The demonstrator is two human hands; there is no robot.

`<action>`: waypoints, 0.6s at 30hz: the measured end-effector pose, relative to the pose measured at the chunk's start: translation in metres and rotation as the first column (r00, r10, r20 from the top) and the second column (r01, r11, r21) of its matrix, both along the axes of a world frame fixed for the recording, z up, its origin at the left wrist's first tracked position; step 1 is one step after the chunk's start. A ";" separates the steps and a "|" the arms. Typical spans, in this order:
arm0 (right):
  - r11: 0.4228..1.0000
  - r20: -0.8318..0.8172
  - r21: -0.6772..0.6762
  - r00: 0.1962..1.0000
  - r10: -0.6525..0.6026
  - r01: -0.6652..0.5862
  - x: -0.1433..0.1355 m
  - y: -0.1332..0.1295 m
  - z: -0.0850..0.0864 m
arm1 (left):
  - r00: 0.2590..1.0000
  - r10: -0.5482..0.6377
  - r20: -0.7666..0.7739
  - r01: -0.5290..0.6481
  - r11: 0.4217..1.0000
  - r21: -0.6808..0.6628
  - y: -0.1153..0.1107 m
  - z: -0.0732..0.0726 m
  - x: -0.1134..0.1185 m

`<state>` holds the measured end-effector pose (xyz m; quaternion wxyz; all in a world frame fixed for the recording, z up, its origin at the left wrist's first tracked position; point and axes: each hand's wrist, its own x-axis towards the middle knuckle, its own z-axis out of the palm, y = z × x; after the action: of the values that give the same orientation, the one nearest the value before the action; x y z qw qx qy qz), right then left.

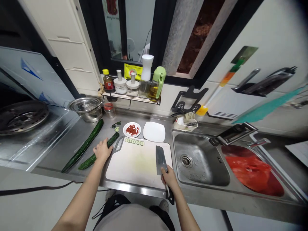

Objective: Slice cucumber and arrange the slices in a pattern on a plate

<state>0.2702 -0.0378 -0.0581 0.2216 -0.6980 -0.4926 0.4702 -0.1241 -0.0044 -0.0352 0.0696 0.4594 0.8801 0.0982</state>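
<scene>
My left hand (103,150) is closed over the middle of a dark green cucumber (88,162) lying on the steel counter, left of the cutting board. My right hand (169,177) grips the handle of a cleaver (160,158), whose blade rests flat at the right side of the white cutting board (130,163). A row of several cucumber slices (134,141) lies along the board's far edge. A second, longer cucumber (84,146) lies farther left. Small cucumber ends and scraps (116,129) sit behind the held cucumber.
Behind the board stand a plate of chopped red pieces (132,129) and a square white plate (154,131). A steel sink (202,160) is at the right, with a red plastic bag (249,171) beyond. A lidded pot (87,108) stands back left, beside a seasoning shelf (132,98).
</scene>
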 end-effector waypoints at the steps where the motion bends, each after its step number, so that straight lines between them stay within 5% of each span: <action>1: 1.000 0.001 -0.002 1.000 -0.001 0.001 0.000 0.000 0.000 | 1.000 0.002 -0.023 -0.002 0.999 0.040 -0.001 0.000 0.006; 4: 1.000 0.007 -0.007 1.000 -0.001 0.002 0.001 -0.001 -0.001 | 0.998 -0.039 -0.044 0.045 0.988 0.149 -0.002 0.003 0.030; 10: 1.000 0.016 -0.014 1.000 -0.008 0.009 0.001 -0.002 -0.001 | 0.944 -0.320 0.081 0.298 0.931 0.212 0.008 0.004 0.096; 18: 1.000 -0.030 -0.025 1.000 -0.009 0.008 -0.001 -0.003 0.003 | 0.887 -0.431 0.162 0.419 0.902 0.109 0.043 0.005 0.154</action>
<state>0.2695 -0.0413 -0.0553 0.2221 -0.6956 -0.4804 0.4859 0.0300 0.0391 -0.0304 0.1533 0.6321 0.7440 0.1533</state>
